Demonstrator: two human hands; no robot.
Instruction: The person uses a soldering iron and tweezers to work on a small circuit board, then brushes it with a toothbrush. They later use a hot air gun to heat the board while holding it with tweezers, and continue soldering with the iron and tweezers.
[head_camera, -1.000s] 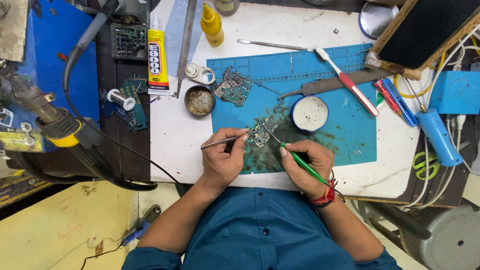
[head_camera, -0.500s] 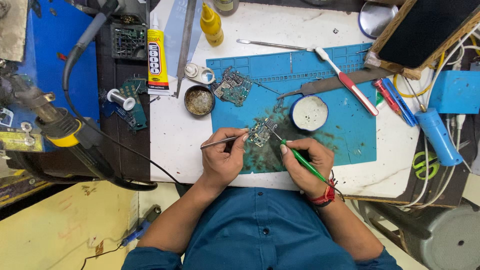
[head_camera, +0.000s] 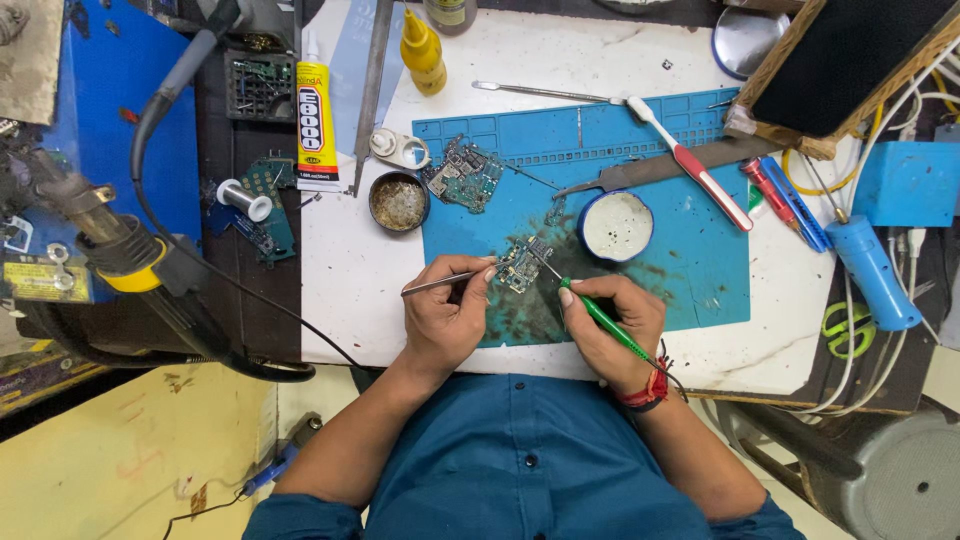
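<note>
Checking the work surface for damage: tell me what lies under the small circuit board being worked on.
The small circuit board lies on the blue mat, on a dark-stained patch. Whatever is directly beneath the board is covered; the left hand and right hand hide the mat's near edge.

White bench (head_camera: 350, 290) in the middle, its top worn and marked with small dark stains. Blue work mat (head_camera: 700, 270) spread over the right half, dirty with dark smears near the front edge. Dark bench surface (head_camera: 215, 290) to the left, with a blue panel (head_camera: 90, 100) beyond it. Pale yellow floor (head_camera: 120, 450) below on the left, scratched. Wooden frame (head_camera: 800, 110) at the upper right corner. Even, soft light, without hard shadows.
</note>
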